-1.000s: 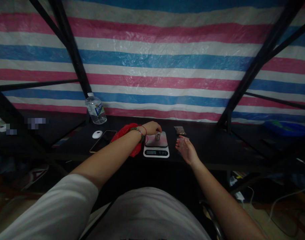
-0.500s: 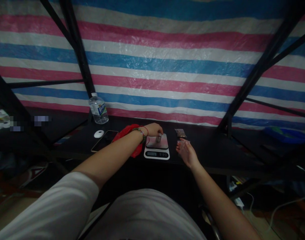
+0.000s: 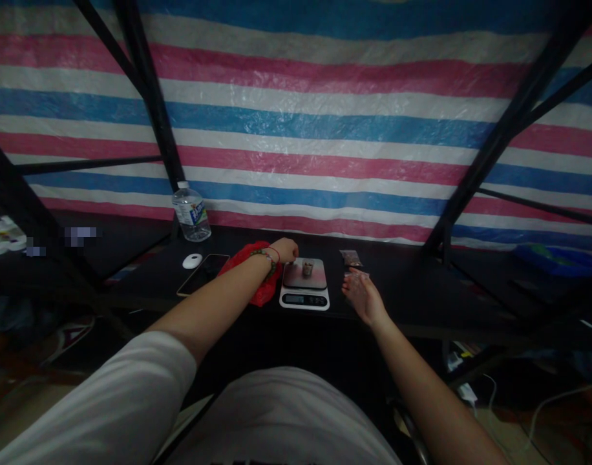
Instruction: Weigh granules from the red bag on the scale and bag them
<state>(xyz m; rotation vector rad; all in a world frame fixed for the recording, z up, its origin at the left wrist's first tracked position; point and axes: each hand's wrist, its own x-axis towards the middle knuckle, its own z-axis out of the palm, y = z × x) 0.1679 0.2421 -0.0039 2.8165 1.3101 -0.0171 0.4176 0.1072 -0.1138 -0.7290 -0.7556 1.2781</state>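
the right hand (image 3: 366,300) holds a clear little bag (image 3: 359,276) in its fingers, right of the white scale (image 3: 304,301). a small cup (image 3: 307,267) stands upright on the scale's shiny top. the left hand (image 3: 285,248) is by the scale's back left corner, apart from the cup. its fingers are curled, but i can't tell if they hold anything. a red bag (image 3: 261,296) lies under that wrist. farther back, a little bag of brown bits (image 3: 351,258) lies on the black table (image 3: 412,284).

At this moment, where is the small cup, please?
In the head view, the small cup stands upright on the white scale, to the right of the left hand.
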